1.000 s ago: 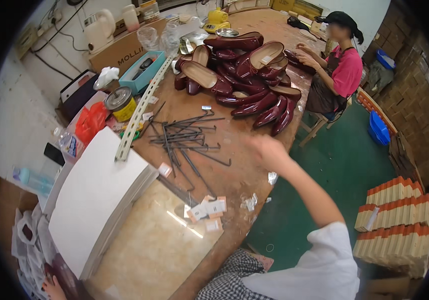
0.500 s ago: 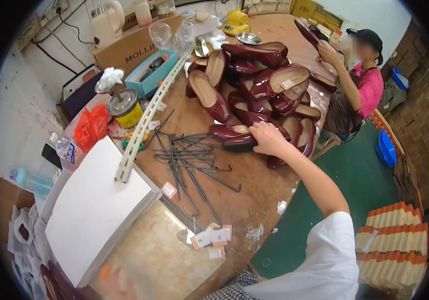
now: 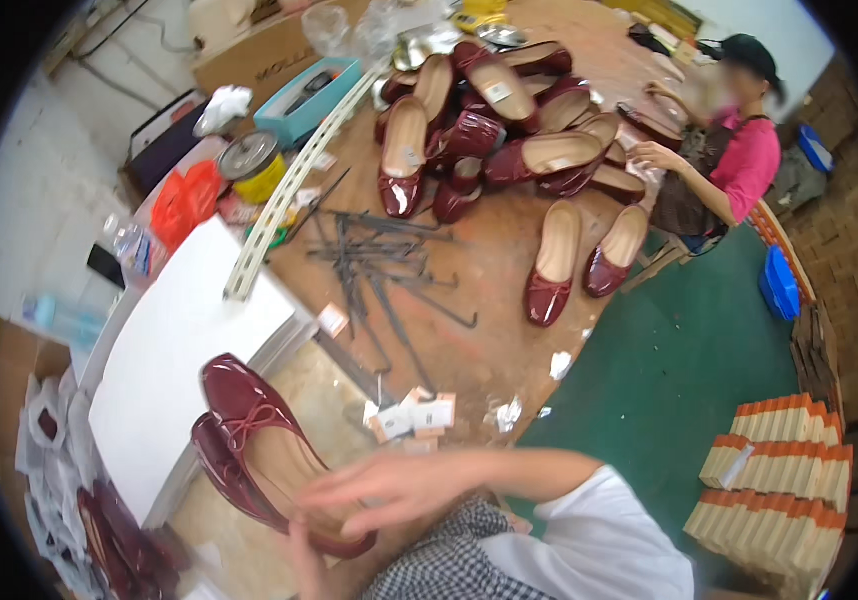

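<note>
Low over the near side of the table are two glossy burgundy ballet flats. The front ballet flat (image 3: pixel 284 458) has a small bow and a beige insole, its toe pointing up and left. The second ballet flat (image 3: pixel 217 462) lies against its left side, partly hidden. My left hand (image 3: pixel 307 560) grips the front shoe at the heel; much of this hand is out of sight. Across that heel reaches my right hand (image 3: pixel 389 490), slightly blurred, fingers closed at the shoe's opening. Beneath the shoes are a white sheet stack (image 3: pixel 164 370) and a marbled board (image 3: pixel 344 400).
A pile of burgundy flats (image 3: pixel 499 130) covers the far table, with a loose pair (image 3: pixel 554 265) nearer. Black hooked rods (image 3: pixel 374 265), a slotted metal strip (image 3: pixel 294 190) and paper tags (image 3: pixel 414 415) lie mid-table. A co-worker (image 3: pixel 749 150) sits at the far right; boxes (image 3: pixel 774 470) stand lower right.
My right hand has come back from the pile to the near side, where the two flats now are. My left hand has joined it at the heel. The pile has shifted, leaving a pair apart.
</note>
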A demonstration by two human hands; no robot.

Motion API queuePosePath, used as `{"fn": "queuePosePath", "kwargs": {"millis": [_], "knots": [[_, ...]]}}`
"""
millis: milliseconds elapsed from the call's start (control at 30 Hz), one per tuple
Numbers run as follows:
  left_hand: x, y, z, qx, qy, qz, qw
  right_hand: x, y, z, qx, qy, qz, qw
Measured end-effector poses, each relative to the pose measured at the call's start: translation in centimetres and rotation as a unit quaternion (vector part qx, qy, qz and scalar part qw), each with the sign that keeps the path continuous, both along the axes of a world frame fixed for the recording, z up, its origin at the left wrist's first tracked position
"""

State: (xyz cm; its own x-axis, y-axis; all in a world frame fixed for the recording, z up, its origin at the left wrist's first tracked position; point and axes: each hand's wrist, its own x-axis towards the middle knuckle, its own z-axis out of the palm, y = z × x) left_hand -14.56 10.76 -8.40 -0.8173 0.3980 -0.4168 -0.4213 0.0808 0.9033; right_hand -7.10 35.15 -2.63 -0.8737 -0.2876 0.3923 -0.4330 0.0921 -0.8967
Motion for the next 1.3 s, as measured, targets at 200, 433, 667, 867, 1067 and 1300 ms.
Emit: {"fn": "queuePosePath", "kwargs": {"millis": [200, 433, 667, 867, 1067, 1300], "knots": [[-4.1, -9.8, 0.0, -0.422, 0.369, -0.023, 0.828, 5.8, 21.9, -3.5, 0.732, -0.181, -0.393, 0.526], [-5.2, -8.9, 1.7, -0.379, 0.393, -0.251, 0.799, 10.2, 30.2, -6.2, 0.691, -0.083, -0.298, 0.654], [-6.0, -18.3, 1.1, -0.227, 0.268, 0.049, 0.935, 4.4, 9.7, 1.5, 0.387, -0.16, -0.396, 0.817], [-4.7, -22.4, 0.9, -0.473, 0.274, -0.015, 0.837, -0.4, -2.8, -10.1, -0.073, -0.208, -0.441, 0.87], [-4.7, -15.7, 0.6, -0.57, 0.384, -0.081, 0.722, -3.0, -10.5, -10.7, -0.525, -0.233, -0.007, 0.818], [-5.5, -17.6, -3.3, 0.06, 0.047, -0.021, 0.997, -1.0, -11.1, -8.7, -0.563, -0.266, -0.021, 0.782]]}}
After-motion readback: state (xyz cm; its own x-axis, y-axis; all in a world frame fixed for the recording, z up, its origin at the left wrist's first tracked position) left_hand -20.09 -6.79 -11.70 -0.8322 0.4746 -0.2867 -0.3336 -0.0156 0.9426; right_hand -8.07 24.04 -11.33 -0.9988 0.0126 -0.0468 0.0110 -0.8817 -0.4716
